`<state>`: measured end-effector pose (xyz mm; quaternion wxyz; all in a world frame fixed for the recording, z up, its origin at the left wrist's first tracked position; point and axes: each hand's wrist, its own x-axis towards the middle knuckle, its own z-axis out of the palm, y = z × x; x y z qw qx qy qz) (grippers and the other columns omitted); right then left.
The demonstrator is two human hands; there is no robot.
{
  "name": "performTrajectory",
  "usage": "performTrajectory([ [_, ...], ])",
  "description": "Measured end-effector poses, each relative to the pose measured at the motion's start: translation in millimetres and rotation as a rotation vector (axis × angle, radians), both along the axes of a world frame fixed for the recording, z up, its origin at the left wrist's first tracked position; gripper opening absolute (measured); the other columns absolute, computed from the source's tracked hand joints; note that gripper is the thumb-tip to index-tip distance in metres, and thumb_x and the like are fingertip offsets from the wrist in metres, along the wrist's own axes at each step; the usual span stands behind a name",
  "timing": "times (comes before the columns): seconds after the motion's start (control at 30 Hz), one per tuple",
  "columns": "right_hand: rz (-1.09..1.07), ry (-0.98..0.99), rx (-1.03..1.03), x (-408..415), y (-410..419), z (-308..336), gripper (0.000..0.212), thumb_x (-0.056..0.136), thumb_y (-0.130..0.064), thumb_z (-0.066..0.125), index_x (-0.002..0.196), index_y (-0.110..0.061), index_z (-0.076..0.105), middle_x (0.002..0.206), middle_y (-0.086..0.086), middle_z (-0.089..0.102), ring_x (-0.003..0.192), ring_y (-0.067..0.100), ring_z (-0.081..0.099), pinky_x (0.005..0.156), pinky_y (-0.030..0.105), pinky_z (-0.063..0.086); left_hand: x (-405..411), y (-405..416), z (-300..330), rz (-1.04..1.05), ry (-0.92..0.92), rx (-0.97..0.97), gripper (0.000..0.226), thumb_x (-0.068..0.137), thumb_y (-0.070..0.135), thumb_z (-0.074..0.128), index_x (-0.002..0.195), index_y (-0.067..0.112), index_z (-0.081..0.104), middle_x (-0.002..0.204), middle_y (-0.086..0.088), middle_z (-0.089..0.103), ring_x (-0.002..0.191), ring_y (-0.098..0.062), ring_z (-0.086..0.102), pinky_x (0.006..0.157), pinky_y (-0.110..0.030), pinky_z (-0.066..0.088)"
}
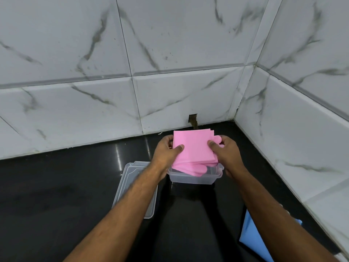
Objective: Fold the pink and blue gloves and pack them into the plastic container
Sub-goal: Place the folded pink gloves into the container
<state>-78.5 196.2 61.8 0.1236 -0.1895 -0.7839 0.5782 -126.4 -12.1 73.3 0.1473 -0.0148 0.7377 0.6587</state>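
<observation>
1. The left hand (168,148) and the right hand (224,150) each pinch one side of the folded pink gloves (194,148), thumbs on top and the other digits curled underneath, so both hands are closed on the stack.
2. The stack hangs tilted over the plastic container (196,176), which stands near the back right corner of the black table (56,186); the pink fingertips at the lower edge already dip past the container's rim.
3. The container's lid (132,186) lies just left of it, partly under the left forearm, clear of the opening.
4. The blue gloves (253,235) lie near the right edge of the table, partly hidden by the right forearm; whether they are folded I cannot tell.
5. To do this step well, I judge the stack should be levelled and squared with the container before lowering, as the fold looks about as wide as the opening.
6. Loose fingertips at the lower edge and by the right thumb should be tucked in, and the layers pressed flat to leave room for the blue pair.
7. No brand, label or writing can be read anywhere.
</observation>
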Motion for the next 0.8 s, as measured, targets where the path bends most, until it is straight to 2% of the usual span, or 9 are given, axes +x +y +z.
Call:
performTrajectory([
  [0.1,0.011,-0.009,0.07,-7.2,3.8,-14.1,0.03,0.096,-0.032,0.069,0.119,-0.014,0.063,0.112,0.002,0.07,0.105,0.02,0.067,0.085,0.042,0.06,1.7,0.6,-7.9,-0.081,0.051,-0.082,0.057,0.093,0.016,0.074,0.145,0.015,0.05,0.131,-0.003,0.064,0.115,-0.021,0.063,0.1,-0.047,0.056],
  [0.2,0.043,-0.049,0.14,-12.6,7.7,-24.7,0.028,0.096,-0.036,0.067,0.118,-0.02,0.062,0.108,-0.007,0.067,0.101,0.012,0.065,0.072,0.026,0.055,3.3,-0.7,-14.9,-0.146,0.131,-0.181,0.06,0.095,0.02,0.072,0.149,0.016,0.045,0.133,-0.002,0.063,0.119,-0.021,0.062,0.105,-0.047,0.052],
  [0.3,0.097,-0.119,0.247,-15.2,8.9,-33.2,0.024,0.096,-0.039,0.065,0.115,-0.027,0.058,0.098,-0.017,0.058,0.089,0.004,0.058,0.064,0.017,0.045,6.3,-1.7,-22.7,-0.237,0.243,-0.408,0.064,0.097,0.027,0.067,0.152,0.015,0.038,0.138,-0.007,0.057,0.124,-0.024,0.057,0.108,-0.046,0.048],
  [0.4,0.114,-0.162,0.314,-19.2,10.7,-37.7,0.021,0.097,-0.039,0.064,0.114,-0.028,0.057,0.092,-0.021,0.053,0.082,-0.001,0.053,0.061,0.015,0.038,7.2,0.5,-25.6,-0.226,0.355,-0.646,0.062,0.098,0.028,0.064,0.151,0.011,0.037,0.136,-0.011,0.056,0.121,-0.025,0.053,0.104,-0.035,0.044],
  [0.53,0.159,-0.248,0.408,-23.8,11.9,-33.5,0.028,0.099,-0.036,0.062,0.119,-0.017,0.061,0.101,-0.007,0.059,0.088,0.009,0.056,0.067,0.023,0.042,6.8,3.6,-22.5,-0.122,0.351,-0.73,0.054,0.098,0.027,0.064,0.145,0.008,0.046,0.134,-0.012,0.06,0.117,-0.026,0.061,0.103,-0.04,0.051],
  [0.67,0.195,-0.266,0.57,-25.1,10.8,-24.4,0.029,0.1,-0.041,0.06,0.092,-0.013,0.062,0.087,0.002,0.063,0.074,0.009,0.055,0.063,0.023,0.039,7.8,3.8,-19.7,-0.125,0.36,-0.81,0.052,0.098,0.032,0.064,0.142,0.009,0.05,0.128,-0.01,0.061,0.11,-0.023,0.062,0.099,-0.037,0.053],
  [0.73,0.2,-0.259,0.651,-25.1,9.6,-22.2,0.037,0.099,-0.042,0.06,0.075,-0.015,0.055,0.08,0.003,0.057,0.068,0.01,0.052,0.063,0.025,0.037,8.8,2.9,-19.4,-0.12,0.364,-0.839,0.049,0.098,0.033,0.064,0.139,0.01,0.053,0.126,-0.008,0.062,0.108,-0.02,0.063,0.096,-0.035,0.053],
  [0.8,0.214,-0.274,0.711,-23.7,8.1,-22.2,0.041,0.1,-0.042,0.059,0.067,-0.018,0.049,0.078,0.0,0.053,0.065,0.008,0.049,0.066,0.025,0.037,8.6,1.0,-20.4,-0.109,0.349,-0.839,0.046,0.097,0.033,0.066,0.136,0.012,0.054,0.126,-0.006,0.064,0.105,-0.018,0.063,0.093,-0.033,0.053],
])
